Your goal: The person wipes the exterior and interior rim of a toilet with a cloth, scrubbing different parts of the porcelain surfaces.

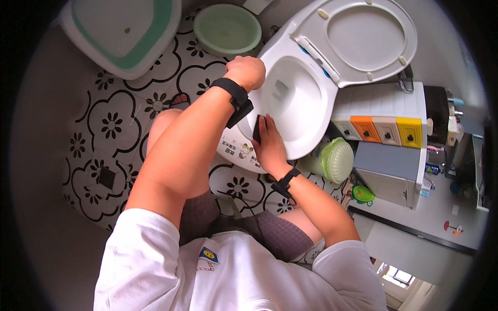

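A white toilet bowl (306,106) stands before me with its seat and lid (337,41) raised. My right hand (271,146) presses a dark flat pad (257,129) against the near left rim, fingers stretched together over it. Most of the pad is hidden under the fingers, so its exact kind is unclear. My left hand (248,71) is closed in a fist beside the bowl's left rim. Its fingertips are turned away, and whatever they may hold is hidden. Both wrists wear black straps. Printed pictures mark the toilet's front outer side.
A green basin (227,30) and a white-and-green tub (129,67) are at the far left. Right of the bowl stand a lined, ribbed bin (337,160) and a drawer cabinet (386,101) with coloured fronts. A drain (107,178) sits in the patterned tile floor.
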### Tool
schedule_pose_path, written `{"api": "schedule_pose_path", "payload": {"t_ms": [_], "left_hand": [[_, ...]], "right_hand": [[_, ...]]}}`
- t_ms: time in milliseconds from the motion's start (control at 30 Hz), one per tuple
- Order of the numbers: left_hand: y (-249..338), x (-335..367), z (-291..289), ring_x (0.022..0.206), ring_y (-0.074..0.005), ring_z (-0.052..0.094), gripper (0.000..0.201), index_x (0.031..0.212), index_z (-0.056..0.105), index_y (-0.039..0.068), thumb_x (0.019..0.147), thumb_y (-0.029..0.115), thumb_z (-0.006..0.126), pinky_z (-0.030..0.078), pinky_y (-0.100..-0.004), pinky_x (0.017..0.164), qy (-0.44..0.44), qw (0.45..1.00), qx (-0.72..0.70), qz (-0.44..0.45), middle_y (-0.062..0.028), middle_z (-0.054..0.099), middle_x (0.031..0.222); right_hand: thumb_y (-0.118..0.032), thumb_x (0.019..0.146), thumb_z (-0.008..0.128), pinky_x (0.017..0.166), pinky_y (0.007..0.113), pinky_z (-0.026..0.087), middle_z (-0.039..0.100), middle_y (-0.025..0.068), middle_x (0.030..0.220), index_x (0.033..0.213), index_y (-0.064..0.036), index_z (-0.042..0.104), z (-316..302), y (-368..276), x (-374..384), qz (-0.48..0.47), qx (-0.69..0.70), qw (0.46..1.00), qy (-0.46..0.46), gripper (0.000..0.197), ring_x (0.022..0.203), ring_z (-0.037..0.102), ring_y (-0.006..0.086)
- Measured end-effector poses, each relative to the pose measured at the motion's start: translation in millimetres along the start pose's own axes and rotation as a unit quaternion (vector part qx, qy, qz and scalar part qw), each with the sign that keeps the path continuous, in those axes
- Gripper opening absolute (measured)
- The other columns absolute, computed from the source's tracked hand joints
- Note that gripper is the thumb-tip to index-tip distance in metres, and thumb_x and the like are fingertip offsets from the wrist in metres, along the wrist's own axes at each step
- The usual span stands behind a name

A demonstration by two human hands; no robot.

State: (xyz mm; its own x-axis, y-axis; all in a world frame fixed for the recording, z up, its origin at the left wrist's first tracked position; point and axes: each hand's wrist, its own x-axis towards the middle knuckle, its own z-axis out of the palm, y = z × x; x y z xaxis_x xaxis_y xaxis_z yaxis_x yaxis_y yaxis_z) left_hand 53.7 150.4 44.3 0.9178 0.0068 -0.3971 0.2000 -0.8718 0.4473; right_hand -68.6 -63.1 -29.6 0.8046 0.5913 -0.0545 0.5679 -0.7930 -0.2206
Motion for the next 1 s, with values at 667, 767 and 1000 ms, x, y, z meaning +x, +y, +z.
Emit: {"api": "schedule_pose_path", "payload": {"t_ms": [667,767,1000], "left_hand": [[-10.4,21.0,47.7,0.079,-0.0401,0.066,0.026,0.084,0.069,-0.006,0.061,-0.005,0.058,0.052,-0.0422,0.064,-0.052,0.989,0.064,0.126,-0.0259,0.065,0.085],[3.8,19.2,45.9,0.088,-0.0361,0.067,0.026,0.091,0.070,-0.002,0.067,-0.002,0.059,0.053,-0.0399,0.071,-0.069,0.989,0.068,0.108,-0.0220,0.067,0.094],[22.1,10.8,42.8,0.102,-0.0312,0.065,0.029,0.104,0.070,0.006,0.077,0.005,0.063,0.054,-0.0411,0.081,-0.080,0.989,0.113,0.055,-0.0123,0.067,0.110]], "right_hand": [[-0.028,0.085,0.060,0.086,0.044,0.044,0.060,0.0169,0.102,0.120,0.0028,0.053,39.2,-21.9,20.8,0.210,-0.046,0.964,0.159,0.047,0.099,0.056,0.0341],[-0.030,0.086,0.060,0.081,0.044,0.046,0.060,0.0166,0.102,0.123,0.0027,0.051,37.9,-27.4,53.1,0.200,-0.025,0.959,0.197,0.050,0.093,0.059,0.0344],[-0.027,0.083,0.059,0.079,0.046,0.045,0.061,0.0157,0.090,0.099,-0.0020,0.060,19.3,42.9,-19.7,0.083,-0.023,0.986,0.142,0.030,0.084,0.059,0.0345]]}}
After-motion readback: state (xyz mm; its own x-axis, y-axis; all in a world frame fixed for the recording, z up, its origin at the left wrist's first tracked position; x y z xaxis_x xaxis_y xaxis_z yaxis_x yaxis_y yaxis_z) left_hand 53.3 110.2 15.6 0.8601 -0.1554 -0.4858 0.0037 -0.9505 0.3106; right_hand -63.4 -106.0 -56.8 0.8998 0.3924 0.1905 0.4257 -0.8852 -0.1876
